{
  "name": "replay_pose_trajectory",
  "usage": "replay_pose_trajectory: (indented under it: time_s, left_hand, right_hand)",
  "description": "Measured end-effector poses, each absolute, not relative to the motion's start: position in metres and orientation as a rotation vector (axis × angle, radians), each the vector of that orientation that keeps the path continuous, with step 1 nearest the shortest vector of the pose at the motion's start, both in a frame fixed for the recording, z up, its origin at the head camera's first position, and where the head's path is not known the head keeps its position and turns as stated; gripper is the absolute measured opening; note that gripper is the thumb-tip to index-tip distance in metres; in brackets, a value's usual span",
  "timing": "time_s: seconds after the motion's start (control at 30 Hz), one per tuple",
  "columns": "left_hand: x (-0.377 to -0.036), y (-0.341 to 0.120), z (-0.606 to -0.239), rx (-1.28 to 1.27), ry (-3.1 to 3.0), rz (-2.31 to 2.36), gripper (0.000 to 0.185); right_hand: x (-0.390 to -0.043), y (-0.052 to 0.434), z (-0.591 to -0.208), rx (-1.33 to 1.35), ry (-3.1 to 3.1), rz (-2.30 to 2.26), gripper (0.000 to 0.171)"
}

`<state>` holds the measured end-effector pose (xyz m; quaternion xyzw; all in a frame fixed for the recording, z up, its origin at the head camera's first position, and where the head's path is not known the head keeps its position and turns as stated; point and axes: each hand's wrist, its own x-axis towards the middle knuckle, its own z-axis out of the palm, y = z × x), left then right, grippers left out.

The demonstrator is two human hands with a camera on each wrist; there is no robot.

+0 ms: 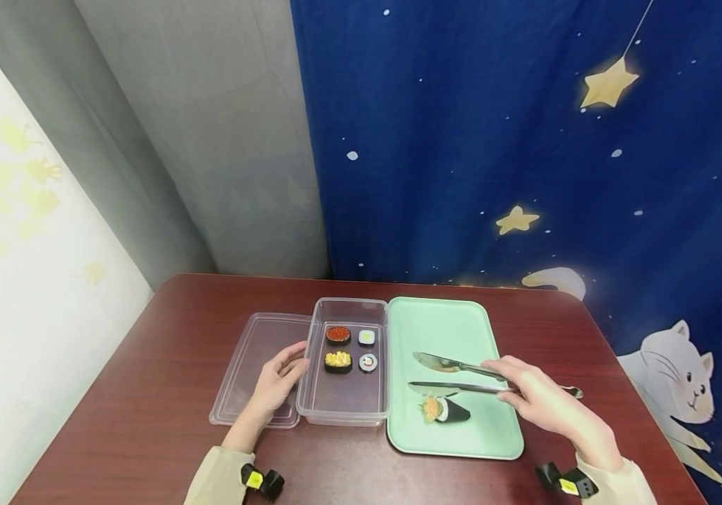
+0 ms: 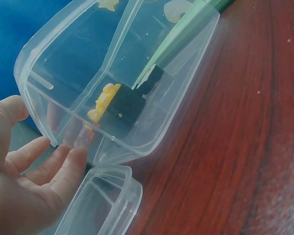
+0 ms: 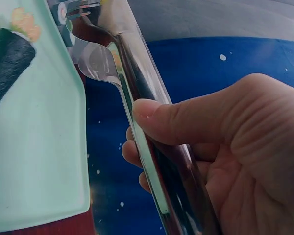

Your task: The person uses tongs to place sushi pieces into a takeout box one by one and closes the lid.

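Note:
My right hand (image 1: 540,396) grips a pair of metal serving tongs (image 1: 462,366), thumb on one arm and fingers round the other. The tongs' two arms are spread above the green tray (image 1: 443,326); one tip is fork-like, the other spoon-like. Just in front of the lower arm, a sushi hand roll (image 1: 452,411) with an orange topping lies on the tray. My left hand (image 1: 278,382) touches the left wall of a clear plastic box (image 1: 343,410), fingers relaxed. Inside sit a red roe sushi (image 1: 338,335), a yellow-topped sushi (image 1: 338,362) and two small rolls (image 1: 367,350).
A clear lid (image 1: 237,379) lies flat left of the box, partly under its edge and my left forearm. The box and tray stand side by side on the brown wooden table (image 1: 133,372). A blue star-patterned curtain (image 1: 424,175) hangs behind the table.

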<state>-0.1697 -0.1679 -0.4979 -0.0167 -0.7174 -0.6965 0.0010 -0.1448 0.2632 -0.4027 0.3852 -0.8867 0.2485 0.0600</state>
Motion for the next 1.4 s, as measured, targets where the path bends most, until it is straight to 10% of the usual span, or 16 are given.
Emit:
replay_pose_trajectory:
  time_s: [1.4]
  left_hand:
    - [-0.171,-0.168,-0.501,-0.065,-2.245,-2.154,0.043]
  right_hand:
    - [-0.120,0.306,-0.450,1.145,-2.631,0.755,0.048]
